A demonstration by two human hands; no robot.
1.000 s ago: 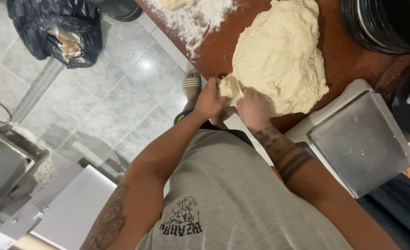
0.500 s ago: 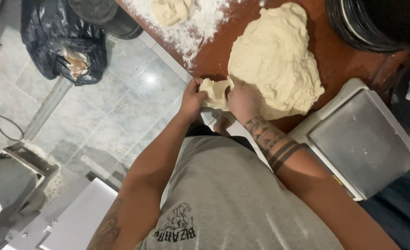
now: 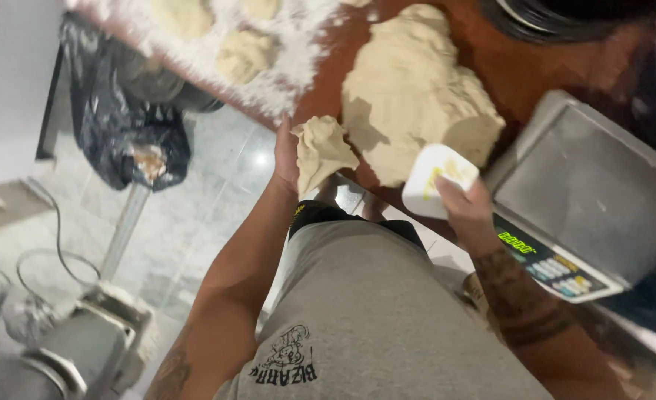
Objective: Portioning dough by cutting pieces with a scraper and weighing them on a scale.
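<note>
Head view, looking down over the person's grey shirt (image 3: 365, 311). The worktop (image 3: 520, 67) was a reddish-brown wooden surface; its far left part was dusted with white flour (image 3: 268, 81), on which sat several small dough pieces (image 3: 242, 52). A large dough mass (image 3: 417, 89) lay on the bare wood near the worktop's front edge. The left hand (image 3: 287, 152) was at that edge, fingers clasped around a small torn-off dough lump (image 3: 322, 148), which was held just beside the large mass, apart from it or barely touching; the frame did not settle which. The right hand (image 3: 465, 207) gripped a white plastic dough scraper (image 3: 439, 178) smeared with dough, its blade close against the near side of the large mass. Just right of that hand stood a digital scale (image 3: 587, 185) with a grey metal platter, a lit green display and a keypad on its front face. A dark round rim (image 3: 543, 22) showed at the top right, too blurred to identify. Below the worktop edge the floor (image 3: 194, 215) was pale grey tile, glossy, with a light reflection. A black plastic bag (image 3: 128, 133) hung or stood near the worktop's left side, open at one point. Lower left: a grey metal machine (image 3: 68, 348) with cables (image 3: 46, 244) looped on the floor. The whole frame was motion-blurred.
</note>
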